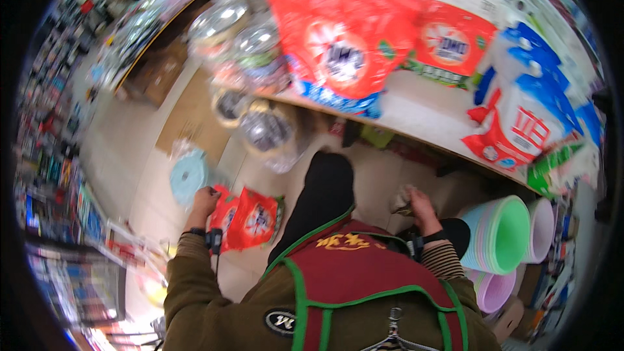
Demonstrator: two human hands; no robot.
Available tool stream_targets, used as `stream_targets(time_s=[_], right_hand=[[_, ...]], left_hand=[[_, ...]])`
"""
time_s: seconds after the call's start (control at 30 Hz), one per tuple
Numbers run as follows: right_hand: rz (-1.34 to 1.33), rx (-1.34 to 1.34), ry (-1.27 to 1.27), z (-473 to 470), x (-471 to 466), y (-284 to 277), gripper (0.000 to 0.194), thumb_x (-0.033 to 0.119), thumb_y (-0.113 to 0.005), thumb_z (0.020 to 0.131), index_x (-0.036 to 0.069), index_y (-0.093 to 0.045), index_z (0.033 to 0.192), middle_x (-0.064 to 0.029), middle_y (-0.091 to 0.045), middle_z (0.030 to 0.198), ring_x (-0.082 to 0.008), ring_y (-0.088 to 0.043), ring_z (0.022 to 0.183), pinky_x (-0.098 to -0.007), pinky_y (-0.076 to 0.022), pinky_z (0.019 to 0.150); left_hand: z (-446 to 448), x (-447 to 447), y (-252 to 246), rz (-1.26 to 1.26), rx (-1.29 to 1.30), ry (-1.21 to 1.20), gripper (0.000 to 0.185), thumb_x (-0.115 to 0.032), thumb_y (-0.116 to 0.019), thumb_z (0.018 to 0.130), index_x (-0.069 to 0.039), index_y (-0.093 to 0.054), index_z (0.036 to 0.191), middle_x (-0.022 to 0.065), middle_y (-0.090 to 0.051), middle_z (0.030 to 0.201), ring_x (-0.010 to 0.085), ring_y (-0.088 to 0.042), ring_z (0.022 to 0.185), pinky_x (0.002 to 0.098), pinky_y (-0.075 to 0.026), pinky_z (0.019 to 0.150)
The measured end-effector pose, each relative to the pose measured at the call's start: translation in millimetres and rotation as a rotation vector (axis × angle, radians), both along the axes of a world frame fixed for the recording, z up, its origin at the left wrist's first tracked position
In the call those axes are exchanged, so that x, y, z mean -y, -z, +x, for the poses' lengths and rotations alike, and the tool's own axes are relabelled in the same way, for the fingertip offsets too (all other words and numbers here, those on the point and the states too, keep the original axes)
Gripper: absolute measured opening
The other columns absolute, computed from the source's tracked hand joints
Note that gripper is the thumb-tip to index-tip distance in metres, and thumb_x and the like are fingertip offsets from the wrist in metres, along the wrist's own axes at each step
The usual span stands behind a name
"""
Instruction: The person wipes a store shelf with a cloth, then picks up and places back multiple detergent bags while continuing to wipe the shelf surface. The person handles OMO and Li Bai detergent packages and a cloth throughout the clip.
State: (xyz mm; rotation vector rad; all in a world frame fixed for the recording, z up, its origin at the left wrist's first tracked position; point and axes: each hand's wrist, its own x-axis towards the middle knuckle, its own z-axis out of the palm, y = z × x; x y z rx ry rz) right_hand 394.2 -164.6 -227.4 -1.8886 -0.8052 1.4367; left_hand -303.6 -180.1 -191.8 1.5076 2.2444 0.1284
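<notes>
My left hand [207, 199] is closed at the upper corner of a red OMO detergent bag [225, 209], low over the tiled floor. A second red OMO bag [256, 219] overlaps it on the right. A pale blue round item in clear plastic [189, 175] lies just beyond that hand. On the other side of my knee, my right hand [422, 207] holds a small crumpled pale cloth or wrapper [402, 200]; blur hides which. More red OMO bags [341, 48] stand in a row on the low shelf ahead.
White and blue detergent bags [531, 112] stand at the right of the shelf [424, 102]. Plastic-wrapped round containers [258, 48] fill its left end. Stacked pastel buckets [509, 234] stand at the right. Flattened cardboard [195, 112] and another wrapped bundle [268, 131] lie near the shelf's left.
</notes>
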Motion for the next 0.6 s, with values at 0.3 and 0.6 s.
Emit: stream_targets(time_s=[0.3,0.6], right_hand=[[0.115,0.011,-0.003,-18.6,4.3,-29.1,0.049,0.042,-0.065,0.094,-0.004,-0.068,0.110,-0.0099,-0.068,0.096,-0.0178,-0.063,0.084,-0.0334,-0.0510,0.070],[0.208,-0.046,0.023,-16.0,9.5,-77.1,0.061,0.052,-0.065,0.091,-0.005,-0.066,0.112,-0.0179,-0.069,0.096,-0.0254,-0.066,0.085,-0.0385,-0.0522,0.074]], left_hand=[[317.9,-125.7,-299.2,0.558,0.746,0.690,0.020,-0.013,-0.066,0.096,0.003,-0.067,0.108,0.0062,-0.070,0.092,0.0102,-0.064,0.086,0.0268,-0.051,0.078],[556.5,-275.1,-392.4,0.601,0.102,1.095,0.045,-0.032,-0.073,0.088,0.002,-0.065,0.117,0.0235,-0.068,0.114,0.0358,-0.066,0.107,0.0415,-0.051,0.095]])
